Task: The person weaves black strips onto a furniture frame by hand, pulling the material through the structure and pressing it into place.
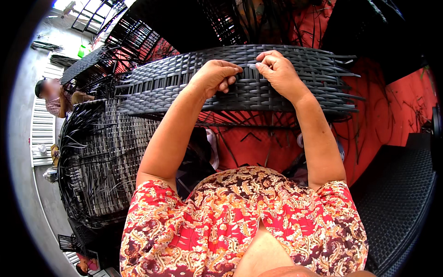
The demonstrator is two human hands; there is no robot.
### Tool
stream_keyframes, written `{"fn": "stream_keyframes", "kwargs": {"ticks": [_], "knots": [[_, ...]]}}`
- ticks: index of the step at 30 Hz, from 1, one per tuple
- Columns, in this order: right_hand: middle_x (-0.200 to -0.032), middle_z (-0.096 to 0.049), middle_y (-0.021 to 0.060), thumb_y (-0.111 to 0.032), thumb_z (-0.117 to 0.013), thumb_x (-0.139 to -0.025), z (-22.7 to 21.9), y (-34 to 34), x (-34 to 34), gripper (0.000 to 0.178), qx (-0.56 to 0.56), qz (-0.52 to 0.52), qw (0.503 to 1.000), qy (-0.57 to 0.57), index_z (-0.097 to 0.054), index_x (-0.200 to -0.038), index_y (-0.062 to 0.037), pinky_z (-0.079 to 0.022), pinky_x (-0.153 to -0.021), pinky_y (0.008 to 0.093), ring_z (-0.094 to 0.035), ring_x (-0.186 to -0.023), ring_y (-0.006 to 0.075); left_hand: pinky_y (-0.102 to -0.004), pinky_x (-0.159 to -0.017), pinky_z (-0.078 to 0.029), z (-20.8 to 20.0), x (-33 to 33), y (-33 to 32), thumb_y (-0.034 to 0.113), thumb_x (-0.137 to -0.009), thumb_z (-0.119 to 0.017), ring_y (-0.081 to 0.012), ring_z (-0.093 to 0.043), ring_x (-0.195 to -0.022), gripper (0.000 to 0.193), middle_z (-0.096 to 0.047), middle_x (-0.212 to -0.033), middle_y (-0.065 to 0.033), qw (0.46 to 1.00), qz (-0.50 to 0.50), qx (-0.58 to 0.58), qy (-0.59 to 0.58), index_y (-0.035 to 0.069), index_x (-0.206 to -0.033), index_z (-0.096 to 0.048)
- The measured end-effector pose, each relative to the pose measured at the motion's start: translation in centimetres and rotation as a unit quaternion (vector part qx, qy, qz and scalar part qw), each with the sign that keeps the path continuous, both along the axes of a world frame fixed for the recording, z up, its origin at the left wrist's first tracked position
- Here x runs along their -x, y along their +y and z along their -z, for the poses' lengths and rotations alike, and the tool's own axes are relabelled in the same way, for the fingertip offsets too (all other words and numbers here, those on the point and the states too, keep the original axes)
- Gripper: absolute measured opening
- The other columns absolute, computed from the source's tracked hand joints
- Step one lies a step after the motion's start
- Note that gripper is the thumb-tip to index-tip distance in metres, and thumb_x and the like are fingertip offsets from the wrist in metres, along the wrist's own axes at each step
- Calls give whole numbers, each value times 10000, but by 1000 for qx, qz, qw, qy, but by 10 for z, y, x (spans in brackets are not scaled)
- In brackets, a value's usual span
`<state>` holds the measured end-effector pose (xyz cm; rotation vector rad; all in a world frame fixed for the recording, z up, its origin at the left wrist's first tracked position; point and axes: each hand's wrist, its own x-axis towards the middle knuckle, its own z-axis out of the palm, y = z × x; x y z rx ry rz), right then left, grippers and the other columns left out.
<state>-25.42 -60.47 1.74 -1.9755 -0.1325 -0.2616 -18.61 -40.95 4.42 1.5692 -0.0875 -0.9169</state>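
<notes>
A long, curved panel of dark grey woven wicker (pixel 180 97) lies crosswise in front of me, with loose strip ends sticking out at both sides. Both of my hands are on its middle, close together. My left hand (pixel 217 77) is closed, its thumb and forefinger pinched at the weave and the other fingers curled under. My right hand (pixel 280 74) pinches a flat grey wicker strip (pixel 250 67) between thumb and fingers, just across from the left fingertips. Where the strip passes into the weave is partly hidden by the fingers.
A half-woven wicker piece (pixel 124 157) with loose ends stands at the left. Another dark woven piece (pixel 397 198) is at the lower right. Strip scraps lie on the red floor covering (pixel 369 120). A person (pixel 57 99) sits at the far left among frames.
</notes>
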Motion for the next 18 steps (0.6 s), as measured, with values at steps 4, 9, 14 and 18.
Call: {"fn": "stream_keyframes", "kwargs": {"ticks": [4,9,14,18], "knots": [[-1020,-582,107,-186,-622,-835,0,-4,1,260,-22,5,1000,9,-570,-681,16,-435,-784,295,-551,-901,203,-210,-373,-415,-5,0,-4,131,-897,-529,-36,-397,-349,286,-555,-616,-19,998,18,11,51,-66,-1102,-556],[-1013,-547,46,-144,-602,-857,0,-2,2,217,8,-1,1000,-18,-554,-695,-7,-405,-694,238,-488,-819,105,-224,-387,-432,-21,4,-7,143,-888,-533,-42,-410,-358,295,-555,-624,-21,994,80,-56,53,-59,-1102,-553],[-1003,-548,49,-142,-602,-857,1,3,1,226,-7,8,1000,-4,-549,-689,-1,-411,-685,247,-494,-799,111,-214,-374,-395,-3,-1,-2,144,-859,-586,-47,-417,-368,215,-550,-607,-20,997,39,-47,50,-35,-975,-615],[-993,-548,51,-141,-601,-859,4,4,-1,224,6,9,1000,-20,-553,-695,4,-413,-666,248,-494,-769,112,-220,-383,-380,-4,3,-10,132,-853,-594,-58,-414,-374,185,-537,-594,-17,992,40,-119,-35,-33,-932,-617]]}}
